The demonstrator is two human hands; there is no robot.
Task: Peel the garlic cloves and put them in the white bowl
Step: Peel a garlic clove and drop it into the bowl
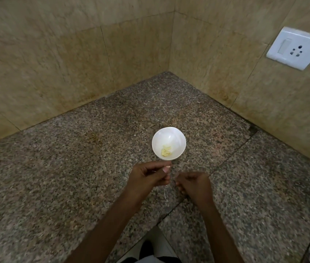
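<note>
I see tan tiled walls (pixel 74 63) cornering at 12 o'clock behind the speckled worktop (pixel 55 177), with a socket plate (pixel 296 48) at 2. My left hand (pixel 150 176) and right hand (pixel 195 185) are apart, fingers curled; I cannot tell if they hold anything. The white bowl (pixel 177 137) stands just beyond the left fingertips, with peeled garlic cloves (pixel 166 150) inside.

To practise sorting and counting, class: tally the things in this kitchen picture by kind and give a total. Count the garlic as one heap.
White bowl: 1
Heap of peeled garlic: 1 (cloves too blurred to count)
Hands: 2 (left hand, right hand)
Switch-and-socket plate: 1
Total: 5
</note>
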